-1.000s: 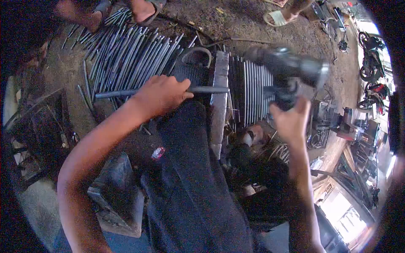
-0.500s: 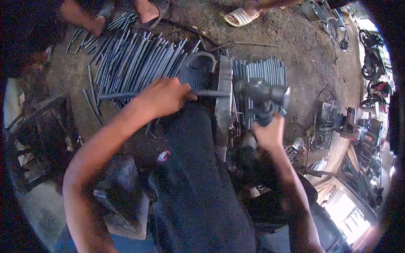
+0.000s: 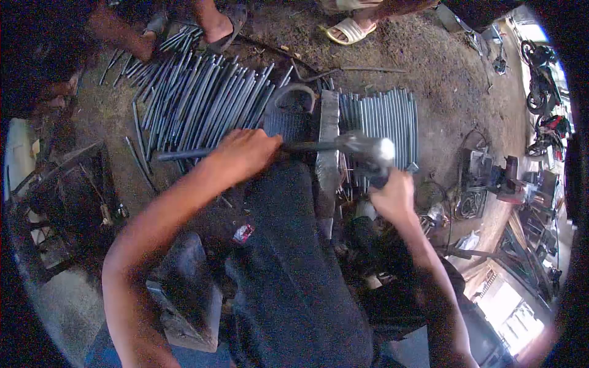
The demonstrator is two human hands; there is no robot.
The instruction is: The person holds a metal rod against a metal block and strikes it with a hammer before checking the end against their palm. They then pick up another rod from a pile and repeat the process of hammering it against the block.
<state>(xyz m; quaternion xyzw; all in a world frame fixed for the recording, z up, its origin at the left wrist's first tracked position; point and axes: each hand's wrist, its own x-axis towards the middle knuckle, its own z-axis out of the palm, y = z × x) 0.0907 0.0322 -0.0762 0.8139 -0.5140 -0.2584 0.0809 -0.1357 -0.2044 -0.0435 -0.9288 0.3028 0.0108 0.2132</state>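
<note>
My left hand (image 3: 250,149) is closed around a long metal rod (image 3: 184,154), palm down, left of an upright steel block (image 3: 329,132). The rod lies across the top of the block, pointing right. In my right hand (image 3: 394,197) is a hammer (image 3: 367,147), gripped by its dark handle. The hammer head overlaps the rod's right end in this view, just right of the block. Beneath the rod, my dark-clad leg reaches toward a sandalled foot (image 3: 288,119) beside the block.
Many loose rods (image 3: 202,101) lie fanned out on the dirt floor at left. Right of the block is a neater row of rods (image 3: 386,119). Other people's feet, one in a pale sandal (image 3: 351,30), stand at the top. Motorcycles (image 3: 540,80) are parked far right.
The hammer head has come down and a little left, closer to the rod's end. My left hand keeps its hold on the rod. The view has shifted slightly.
</note>
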